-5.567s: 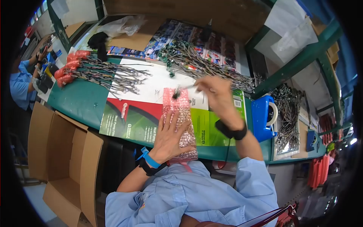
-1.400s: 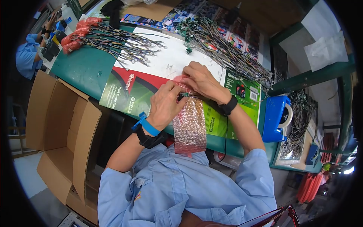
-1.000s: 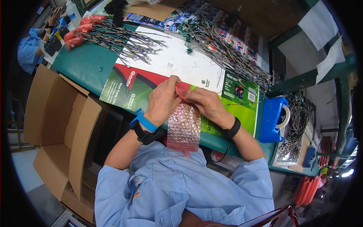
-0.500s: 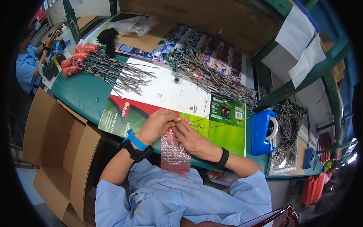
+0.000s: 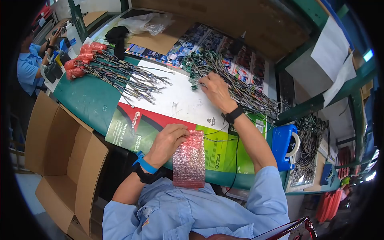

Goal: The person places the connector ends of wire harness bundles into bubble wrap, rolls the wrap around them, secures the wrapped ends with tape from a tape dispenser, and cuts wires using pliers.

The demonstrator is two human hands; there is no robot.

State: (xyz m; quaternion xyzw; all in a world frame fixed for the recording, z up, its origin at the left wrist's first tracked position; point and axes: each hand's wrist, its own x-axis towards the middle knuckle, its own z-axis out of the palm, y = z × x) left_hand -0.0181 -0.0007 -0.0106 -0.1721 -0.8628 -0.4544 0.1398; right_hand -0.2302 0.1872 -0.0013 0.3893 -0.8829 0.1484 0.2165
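Observation:
My left hand (image 5: 170,140) pinches the top edge of a pink bubble-wrap sheet (image 5: 189,164); the sheet hangs over the table's front edge toward my lap. Thin dark wires (image 5: 218,139) run out rightward from the wrap near those fingers; their end inside is hidden. Further back, my right hand (image 5: 219,94) has its fingers bent at the green ends (image 5: 195,66) of a large pile of wire harnesses (image 5: 244,86). Whatever is between its fingertips is too small to make out.
Harnesses with red-wrapped ends (image 5: 82,60) lie at the left back. A blue tape dispenser (image 5: 282,148) stands to the right, near more harnesses (image 5: 308,140). An open cardboard box (image 5: 64,168) sits at left. Another person (image 5: 30,66) works at far left.
My right hand has left the bubble wrap and moved up and forward to the harness pile. My left hand stays on the wrap, which now shows wider and flatter.

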